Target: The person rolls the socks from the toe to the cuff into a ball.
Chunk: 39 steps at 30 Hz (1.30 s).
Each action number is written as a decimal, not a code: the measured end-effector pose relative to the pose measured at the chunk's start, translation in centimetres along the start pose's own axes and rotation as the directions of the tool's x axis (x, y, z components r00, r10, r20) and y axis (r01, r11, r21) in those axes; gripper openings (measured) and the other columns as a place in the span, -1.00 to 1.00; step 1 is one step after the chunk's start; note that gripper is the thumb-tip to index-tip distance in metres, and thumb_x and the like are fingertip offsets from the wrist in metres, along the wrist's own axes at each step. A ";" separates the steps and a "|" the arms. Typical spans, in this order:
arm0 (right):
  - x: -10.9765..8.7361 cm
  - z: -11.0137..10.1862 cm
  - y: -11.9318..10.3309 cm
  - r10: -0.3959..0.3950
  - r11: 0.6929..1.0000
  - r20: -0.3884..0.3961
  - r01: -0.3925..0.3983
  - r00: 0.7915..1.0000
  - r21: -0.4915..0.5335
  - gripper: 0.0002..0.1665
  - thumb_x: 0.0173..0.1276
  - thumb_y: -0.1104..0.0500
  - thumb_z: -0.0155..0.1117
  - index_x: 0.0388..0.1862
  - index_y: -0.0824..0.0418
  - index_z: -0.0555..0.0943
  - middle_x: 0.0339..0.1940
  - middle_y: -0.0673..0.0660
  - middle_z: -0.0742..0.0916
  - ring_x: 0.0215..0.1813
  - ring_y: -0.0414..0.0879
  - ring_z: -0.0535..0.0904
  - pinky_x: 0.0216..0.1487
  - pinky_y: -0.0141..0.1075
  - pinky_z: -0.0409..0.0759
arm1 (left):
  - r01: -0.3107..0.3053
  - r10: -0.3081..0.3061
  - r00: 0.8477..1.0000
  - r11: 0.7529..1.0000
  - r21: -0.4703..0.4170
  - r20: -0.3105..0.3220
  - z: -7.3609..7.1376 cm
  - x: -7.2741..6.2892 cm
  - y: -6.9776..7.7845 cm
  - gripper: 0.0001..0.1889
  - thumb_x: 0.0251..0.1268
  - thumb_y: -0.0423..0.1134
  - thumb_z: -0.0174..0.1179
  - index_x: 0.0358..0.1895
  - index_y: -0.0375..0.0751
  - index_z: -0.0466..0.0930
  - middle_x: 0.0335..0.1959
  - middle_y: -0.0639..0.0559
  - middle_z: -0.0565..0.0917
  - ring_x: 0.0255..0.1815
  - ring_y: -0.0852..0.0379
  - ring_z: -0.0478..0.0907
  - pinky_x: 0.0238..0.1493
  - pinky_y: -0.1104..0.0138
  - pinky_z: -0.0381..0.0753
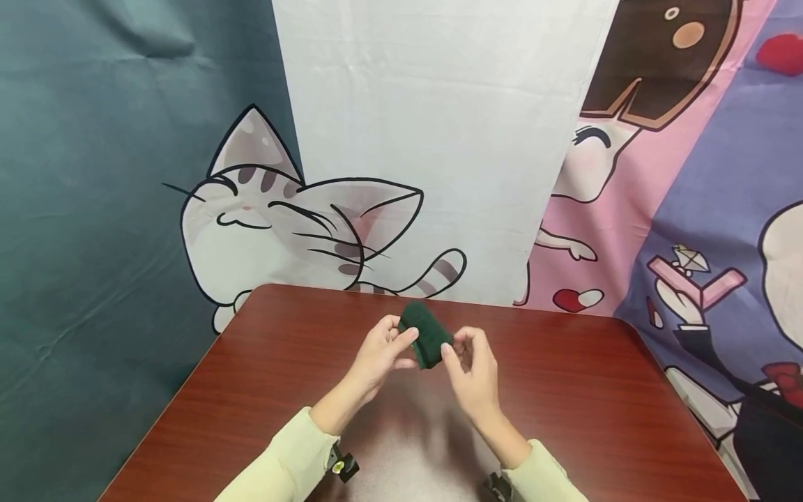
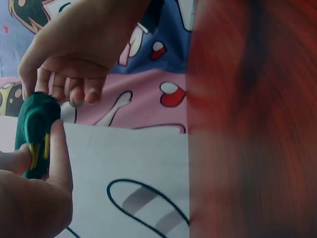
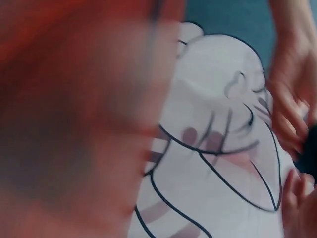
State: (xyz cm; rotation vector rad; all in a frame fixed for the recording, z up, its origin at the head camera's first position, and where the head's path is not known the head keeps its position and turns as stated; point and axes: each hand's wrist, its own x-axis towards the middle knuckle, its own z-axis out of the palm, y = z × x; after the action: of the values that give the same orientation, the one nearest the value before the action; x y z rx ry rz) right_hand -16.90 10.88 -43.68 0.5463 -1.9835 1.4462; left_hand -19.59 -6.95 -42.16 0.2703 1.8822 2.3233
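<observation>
A dark green folded piece of cloth [image 1: 426, 335] is held up above the table between both hands. The left hand [image 1: 384, 354] pinches its left end, thumb on the near face. At its lower right corner, the right hand [image 1: 472, 369] grips with thumb and fingertips. In the left wrist view the cloth [image 2: 37, 131] looks rolled over in layers, with yellow strips near the left hand's fingers. Only a dark sliver of the cloth [image 3: 308, 158] shows at the right edge of the right wrist view, which is blurred. Its exact kind cannot be told.
The reddish-brown wooden table [image 1: 282, 341] lies under the hands, with rounded far corners. Behind it hangs a printed curtain [image 1: 439, 125] with a cartoon cat and figures. Small black devices [image 1: 341, 464] are strapped at both wrists by the pale sleeves [image 1: 282, 457].
</observation>
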 end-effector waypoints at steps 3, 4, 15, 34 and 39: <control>0.9 -1.0 0.3 0.233 0.959 0.172 -0.256 0.957 0.120 -0.67 0.44 0.30 0.28 0.13 0.34 0.51 -0.05 0.24 0.64 -0.15 -0.17 0.60 -0.29 -0.32 0.65 | 0.006 -0.012 0.998 0.994 0.107 0.057 -0.6 0.1 0.0 -0.65 0.44 -0.22 0.25 0.06 -0.40 0.42 -0.11 -0.16 0.72 -0.17 0.10 0.72 -0.16 0.06 0.75; 1.2 -1.3 0.6 0.286 0.935 0.228 -0.323 0.931 0.146 -0.64 0.46 0.24 0.28 0.19 0.28 0.51 0.02 0.23 0.63 -0.08 -0.14 0.62 -0.21 -0.31 0.67 | 0.005 -0.016 0.997 0.991 0.136 0.077 -0.7 0.1 -0.1 -0.64 0.44 -0.21 0.25 0.08 -0.41 0.43 -0.10 -0.19 0.72 -0.16 0.08 0.73 -0.17 0.07 0.75; 2.4 -2.7 0.8 0.471 0.757 0.494 -0.623 0.731 0.200 -0.42 0.47 0.20 0.25 0.40 0.29 0.39 0.10 0.30 0.61 0.02 -0.07 0.63 -0.06 -0.17 0.71 | 0.014 -0.056 0.986 0.967 0.255 0.156 -1.3 0.2 -0.2 -0.51 0.48 -0.12 0.22 0.34 -0.31 0.47 -0.08 -0.14 0.72 -0.19 0.09 0.71 -0.19 0.16 0.76; 2.4 -2.4 1.3 0.501 0.796 0.434 -0.596 0.749 0.109 -0.45 0.42 0.19 0.34 0.35 0.24 0.47 0.03 0.27 0.67 -0.05 -0.07 0.65 -0.13 -0.27 0.69 | 0.021 -0.050 0.994 0.962 0.273 0.097 -1.2 0.2 -0.4 -0.56 0.36 -0.28 0.31 0.23 -0.40 0.49 -0.07 -0.21 0.67 -0.16 0.10 0.70 -0.18 0.15 0.75; 2.4 -2.4 1.5 0.521 0.789 0.431 -0.608 0.736 0.084 -0.46 0.43 0.17 0.34 0.34 0.22 0.48 0.06 0.28 0.68 0.01 -0.05 0.65 -0.07 -0.27 0.69 | 0.019 -0.044 0.995 0.965 0.262 0.090 -1.1 0.2 -0.7 -0.54 0.36 -0.28 0.31 0.24 -0.39 0.47 -0.07 -0.19 0.68 -0.15 0.10 0.70 -0.18 0.15 0.75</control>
State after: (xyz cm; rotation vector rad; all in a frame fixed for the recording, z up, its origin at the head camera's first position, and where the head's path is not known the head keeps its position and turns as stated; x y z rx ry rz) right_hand -19.11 13.69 -42.57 0.3372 -2.4623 2.0877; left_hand -20.08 -7.79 -43.00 0.3697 2.1260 2.0007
